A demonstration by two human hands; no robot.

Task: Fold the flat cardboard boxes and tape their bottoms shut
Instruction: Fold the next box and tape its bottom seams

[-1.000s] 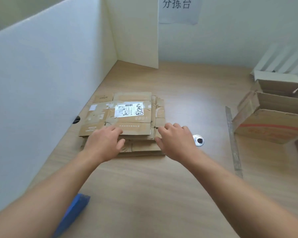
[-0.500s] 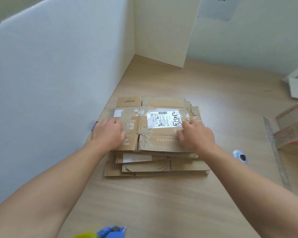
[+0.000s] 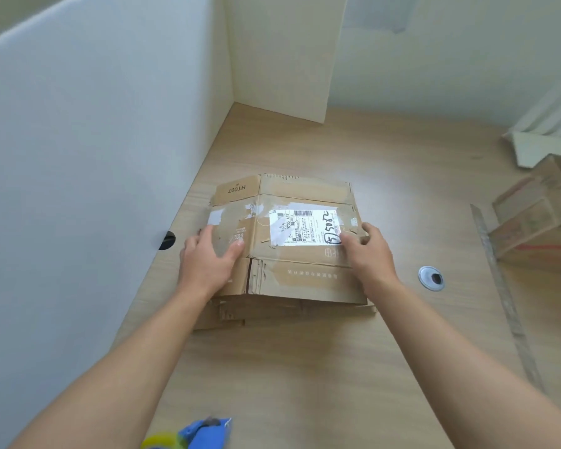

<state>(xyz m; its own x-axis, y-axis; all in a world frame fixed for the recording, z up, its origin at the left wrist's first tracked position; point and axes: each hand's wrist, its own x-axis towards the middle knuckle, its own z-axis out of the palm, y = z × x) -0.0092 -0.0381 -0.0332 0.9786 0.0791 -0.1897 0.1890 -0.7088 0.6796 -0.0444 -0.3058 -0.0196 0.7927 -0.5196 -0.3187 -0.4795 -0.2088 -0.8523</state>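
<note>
A flat cardboard box [image 3: 300, 192] with a white shipping label lies topmost on a stack of flattened boxes [image 3: 292, 311] near the left partition. Its near edge is raised a little above the stack. My left hand [image 3: 208, 260] grips its left side, thumb on top. My right hand [image 3: 371, 254] holds its right edge, thumb pressing beside the label. A blue tape dispenser [image 3: 204, 432] with a yellow roll lies at the table's near edge, between my forearms.
White partition walls [image 3: 94, 157] close off the left and back. A round cable grommet [image 3: 431, 278] sits right of the stack. A long metal ruler [image 3: 499, 286] lies further right, beside an assembled cardboard box [image 3: 538, 218]. A dark hole [image 3: 167, 240] shows at the left wall's base.
Both hands slid from the near edge of the stack up to the sides of the top box and took hold of it. Its near edge has risen off the stack.
</note>
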